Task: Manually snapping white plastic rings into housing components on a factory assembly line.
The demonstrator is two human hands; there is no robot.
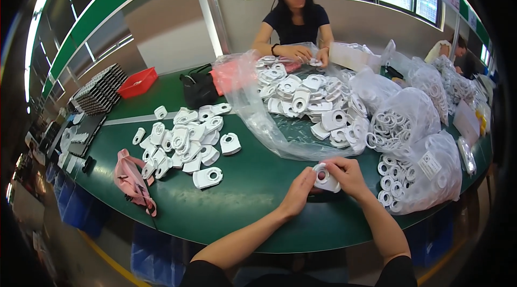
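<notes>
Between my two hands, over the near part of the green table, is a white plastic part (pixel 326 181) with a round hole. My left hand (pixel 299 190) grips its left side, fingers closed. From the upper right, my right hand (pixel 346 175) holds the same part, its thumb near the ring-shaped rim. Just right of my hands, white plastic rings (pixel 389 179) spill from a clear bag (pixel 433 174). A loose heap of similar white parts (pixel 186 139) lies to the left. Beyond my hands, a larger heap of them (pixel 304 96) rests on an opened clear plastic sheet (pixel 280 144).
Across the green table (pixel 242 217) a co-worker (pixel 297 28) handles a white part. A pink cloth bag (pixel 132 179), a black bag (pixel 198 86), a red tray (pixel 138 82) and stacked grey trays (pixel 98 89) stand left. More filled clear bags (pixel 404 117) crowd the right side.
</notes>
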